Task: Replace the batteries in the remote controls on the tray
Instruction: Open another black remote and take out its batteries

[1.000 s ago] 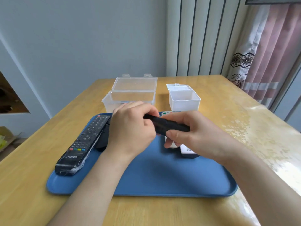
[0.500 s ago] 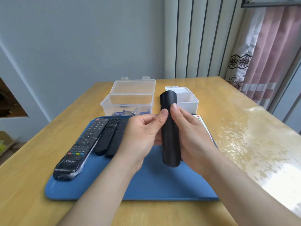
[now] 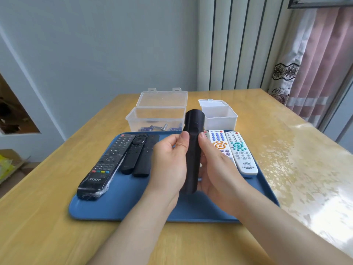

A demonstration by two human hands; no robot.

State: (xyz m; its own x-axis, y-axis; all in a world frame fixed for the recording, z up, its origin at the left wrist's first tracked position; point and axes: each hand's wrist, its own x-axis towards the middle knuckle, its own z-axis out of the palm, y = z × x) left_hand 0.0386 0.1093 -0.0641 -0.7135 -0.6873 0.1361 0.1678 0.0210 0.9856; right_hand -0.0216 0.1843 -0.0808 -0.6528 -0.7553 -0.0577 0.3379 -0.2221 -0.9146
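Both forearms reach in from six o'clock. The left hand [image 3: 170, 161] and right hand [image 3: 215, 169] face each other, palms inward, thumbs pointing toward twelve, fingers curled closed.

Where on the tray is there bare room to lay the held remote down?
Free: the tray's near strip and the middle lane under the hands, between the three black remotes and the white remotes. Crowded: both far corners.

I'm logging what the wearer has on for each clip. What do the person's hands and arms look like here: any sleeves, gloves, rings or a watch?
Both the left hand and the right hand are bare, with no gloves and no rings visible. The forearms are uncovered down to the bottom of the picture: no sleeves, watch or bracelet in view. The thumbnails are short and unpainted.
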